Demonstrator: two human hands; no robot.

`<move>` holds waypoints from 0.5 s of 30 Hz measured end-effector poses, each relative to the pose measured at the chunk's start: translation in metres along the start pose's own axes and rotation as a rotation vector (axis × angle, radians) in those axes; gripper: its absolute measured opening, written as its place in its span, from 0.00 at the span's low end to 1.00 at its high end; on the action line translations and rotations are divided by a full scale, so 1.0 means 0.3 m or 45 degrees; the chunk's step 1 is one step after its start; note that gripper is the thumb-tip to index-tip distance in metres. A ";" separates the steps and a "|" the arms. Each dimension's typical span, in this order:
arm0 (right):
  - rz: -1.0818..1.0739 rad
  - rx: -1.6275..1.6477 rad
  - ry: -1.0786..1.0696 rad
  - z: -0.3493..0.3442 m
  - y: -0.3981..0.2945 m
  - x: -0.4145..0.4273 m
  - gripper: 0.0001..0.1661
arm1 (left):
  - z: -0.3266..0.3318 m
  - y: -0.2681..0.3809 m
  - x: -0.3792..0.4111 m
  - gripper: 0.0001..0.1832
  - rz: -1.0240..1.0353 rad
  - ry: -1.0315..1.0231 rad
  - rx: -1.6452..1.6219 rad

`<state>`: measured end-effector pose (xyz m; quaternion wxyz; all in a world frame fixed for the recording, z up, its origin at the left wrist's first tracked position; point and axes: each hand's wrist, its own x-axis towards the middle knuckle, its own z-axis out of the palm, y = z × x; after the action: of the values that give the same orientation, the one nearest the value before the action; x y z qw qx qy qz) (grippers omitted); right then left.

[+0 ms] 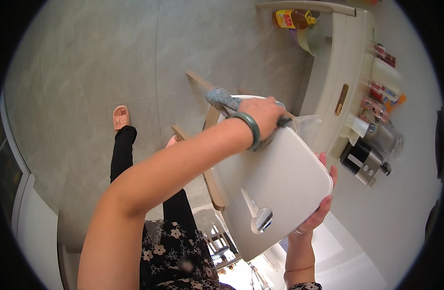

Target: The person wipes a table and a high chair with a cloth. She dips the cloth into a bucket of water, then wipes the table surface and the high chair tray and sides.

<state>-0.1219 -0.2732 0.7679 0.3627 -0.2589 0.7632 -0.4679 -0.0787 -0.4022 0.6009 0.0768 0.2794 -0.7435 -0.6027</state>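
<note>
A smooth white panel with rounded corners (280, 174), seemingly part of a chair with pale wooden legs (198, 79), stands tilted before me. Near its lower end is a rounded cutout (264, 220) with a narrow arm beside it. My left hand (261, 114), a green bangle at the wrist, presses a grey-blue cloth (222, 101) onto the panel's upper end. My right hand (318, 214) grips the panel's right edge, its thumb towards me and fingertips showing beyond the edge. Part of the cloth is hidden under my left hand.
To the right stands a pale cabinet (337, 69) with an air fryer-like black and silver appliance (361, 161), a white container (386, 78) and bagged items on top. A bottle of brown liquid (294, 19) is at the upper right. My slippered foot (121, 117) rests on grey floor tiles.
</note>
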 end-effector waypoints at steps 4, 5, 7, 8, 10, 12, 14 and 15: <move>-0.009 -0.036 -0.026 0.007 0.001 0.004 0.38 | 0.073 -0.081 -0.002 0.10 -0.163 0.329 -0.116; -0.016 -0.028 -0.031 0.005 0.005 0.007 0.38 | 0.093 -0.085 -0.020 0.10 -0.188 0.427 -0.175; 0.003 -0.003 0.010 0.005 0.013 0.004 0.38 | 0.115 -0.044 -0.108 0.11 -0.149 0.617 -0.404; 0.031 0.013 0.043 0.012 0.009 0.001 0.38 | 0.126 0.011 -0.181 0.11 -0.082 0.621 -0.521; 0.045 0.022 0.061 0.010 0.010 -0.002 0.38 | 0.143 0.155 -0.351 0.12 -0.025 0.559 -0.846; 0.024 -0.001 0.022 0.006 0.011 -0.003 0.38 | 0.152 0.190 -0.433 0.13 -0.079 0.509 -1.012; 0.010 0.011 0.011 -0.001 0.010 -0.005 0.38 | 0.203 0.179 -0.448 0.16 -0.173 0.508 -1.030; -0.006 0.019 0.007 -0.004 0.012 -0.002 0.37 | 0.239 0.134 -0.408 0.16 -0.261 0.526 -0.925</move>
<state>-0.1227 -0.2707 0.7651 0.3614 -0.2567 0.7602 -0.4751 -0.0221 -0.2741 0.6472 0.2572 0.4213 -0.4202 -0.7614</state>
